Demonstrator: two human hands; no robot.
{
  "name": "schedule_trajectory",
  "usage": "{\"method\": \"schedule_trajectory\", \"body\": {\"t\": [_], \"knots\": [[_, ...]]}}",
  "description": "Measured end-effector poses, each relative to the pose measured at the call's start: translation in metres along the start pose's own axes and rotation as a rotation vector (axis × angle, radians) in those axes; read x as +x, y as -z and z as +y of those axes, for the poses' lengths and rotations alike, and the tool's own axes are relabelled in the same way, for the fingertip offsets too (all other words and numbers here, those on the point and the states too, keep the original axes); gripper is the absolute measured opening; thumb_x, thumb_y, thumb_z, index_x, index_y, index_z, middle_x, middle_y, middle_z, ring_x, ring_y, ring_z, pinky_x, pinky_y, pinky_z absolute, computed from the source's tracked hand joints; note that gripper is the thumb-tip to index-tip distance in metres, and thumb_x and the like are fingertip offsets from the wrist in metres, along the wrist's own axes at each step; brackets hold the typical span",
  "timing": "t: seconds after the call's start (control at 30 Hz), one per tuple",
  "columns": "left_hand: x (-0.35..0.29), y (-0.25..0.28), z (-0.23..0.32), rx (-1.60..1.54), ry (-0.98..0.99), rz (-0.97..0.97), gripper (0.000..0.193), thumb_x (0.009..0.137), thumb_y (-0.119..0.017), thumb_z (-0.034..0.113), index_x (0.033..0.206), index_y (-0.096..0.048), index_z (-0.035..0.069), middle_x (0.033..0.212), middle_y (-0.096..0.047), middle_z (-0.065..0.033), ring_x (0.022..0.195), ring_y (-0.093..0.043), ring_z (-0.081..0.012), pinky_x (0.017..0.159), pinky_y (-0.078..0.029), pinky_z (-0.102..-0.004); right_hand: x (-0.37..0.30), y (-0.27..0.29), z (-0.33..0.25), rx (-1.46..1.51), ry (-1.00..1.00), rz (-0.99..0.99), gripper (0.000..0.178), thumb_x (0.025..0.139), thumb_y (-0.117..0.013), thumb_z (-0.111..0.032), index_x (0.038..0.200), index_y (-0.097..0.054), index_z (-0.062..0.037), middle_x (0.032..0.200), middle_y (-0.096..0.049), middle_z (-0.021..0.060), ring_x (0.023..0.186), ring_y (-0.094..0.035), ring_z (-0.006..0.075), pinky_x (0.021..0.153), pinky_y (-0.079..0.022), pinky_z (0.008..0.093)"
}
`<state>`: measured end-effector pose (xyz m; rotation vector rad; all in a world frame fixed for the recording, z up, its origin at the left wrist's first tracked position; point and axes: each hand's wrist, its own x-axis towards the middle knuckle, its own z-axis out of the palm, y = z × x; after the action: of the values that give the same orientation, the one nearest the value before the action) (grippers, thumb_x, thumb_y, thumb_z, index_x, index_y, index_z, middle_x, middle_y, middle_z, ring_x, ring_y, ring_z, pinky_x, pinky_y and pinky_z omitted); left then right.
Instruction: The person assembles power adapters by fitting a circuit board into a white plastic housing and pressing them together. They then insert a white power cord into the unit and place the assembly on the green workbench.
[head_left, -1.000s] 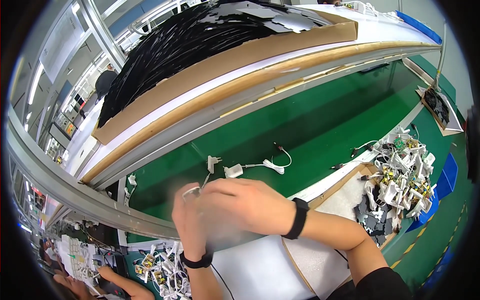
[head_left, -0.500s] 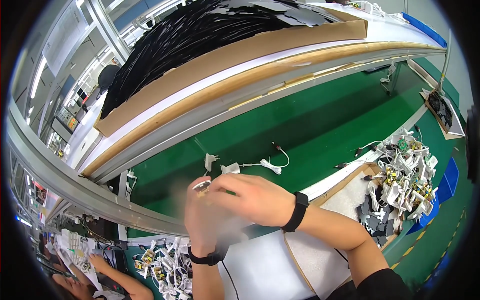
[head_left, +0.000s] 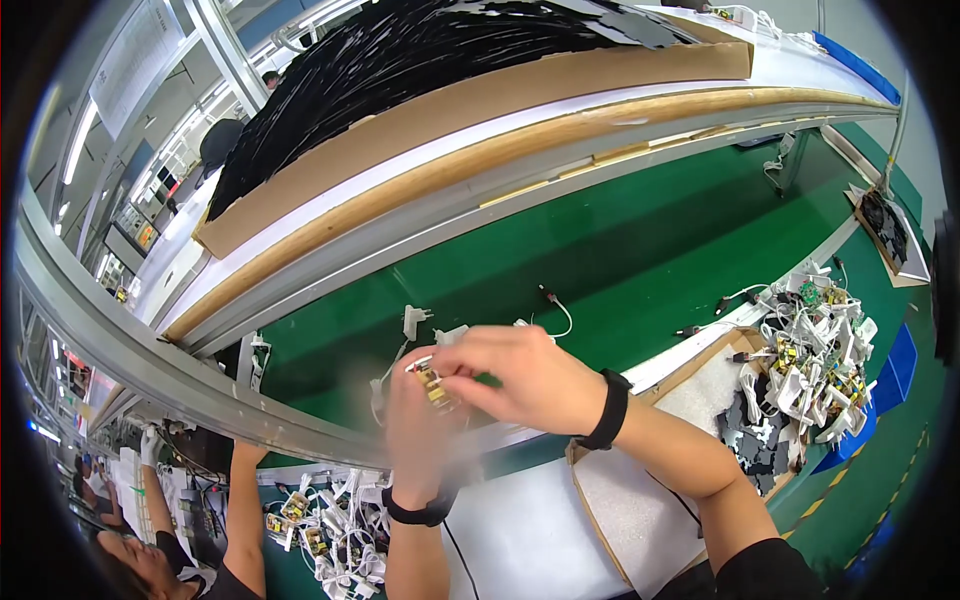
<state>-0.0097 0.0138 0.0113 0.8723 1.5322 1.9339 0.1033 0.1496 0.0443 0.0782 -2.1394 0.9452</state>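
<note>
A small circuit board (head_left: 433, 388) with yellow parts and a white rim at its top is held between my hands, above the green bench. My left hand (head_left: 408, 425), partly hazy, is closed around its left side. From the right, my right hand (head_left: 530, 385) has its thumb and fingers closed at the board's upper edge. Just beyond lies a white plug adapter (head_left: 416, 320). A second white adapter (head_left: 452, 336) is partly hidden behind my right hand, and a white cable (head_left: 563, 315) with a dark connector lies to the right.
Black strips (head_left: 400, 90) heap in a cardboard tray (head_left: 480, 105) on the raised shelf. White chargers with boards (head_left: 820, 370) pile up at right, others (head_left: 340, 545) at lower left. A metal rail (head_left: 300, 420) runs close to my left hand. A co-worker (head_left: 150, 565) sits at lower left.
My hands have shifted slightly right, and more of the board's yellow parts now shows. My right hand covers more of the cable. The co-worker's arms have moved upward.
</note>
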Motion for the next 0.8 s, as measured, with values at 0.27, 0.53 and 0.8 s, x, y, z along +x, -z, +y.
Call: {"method": "schedule_trajectory", "body": {"t": [0.27,0.53,0.8], "knots": [[-0.005,0.003,0.006,0.036,0.011,-0.157,0.049,0.113,-0.038,0.046,0.138,-0.049,0.005,0.117,-0.062,-0.0076,0.098,-0.064,-0.0134,0.080,-0.055,-0.0279,0.000,0.006,-0.002,0.176,-0.311,-0.022,0.011,0.094,-0.072,-0.004,0.105,-0.075,-0.0024,0.094,-0.071,0.0099,0.082,-0.073,0.0198,0.067,-0.061,0.0312],[-0.002,0.007,0.005,0.108,0.068,-0.161,0.046,0.114,-0.038,0.044,0.137,-0.050,0.006,0.113,-0.062,-0.0063,0.096,-0.064,-0.0125,0.081,-0.053,-0.0270,-0.005,0.002,0.002,-0.171,-0.011,-0.016,0.016,0.092,-0.071,-0.005,0.107,-0.074,-0.0035,0.092,-0.064,0.0100,0.081,-0.069,0.0269,0.071,-0.058,0.0369],[0.004,0.007,0.000,0.107,0.125,-0.099,0.042,0.114,-0.035,0.037,0.132,-0.054,0.004,0.106,-0.064,-0.0051,0.087,-0.061,-0.0123,0.072,-0.049,-0.0274,-0.012,0.009,-0.001,-0.301,-0.017,-0.175,0.012,0.094,-0.068,-0.013,0.104,-0.073,-0.0089,0.093,-0.063,0.0078,0.081,-0.066,0.0288,0.071,-0.055,0.0394]]}}
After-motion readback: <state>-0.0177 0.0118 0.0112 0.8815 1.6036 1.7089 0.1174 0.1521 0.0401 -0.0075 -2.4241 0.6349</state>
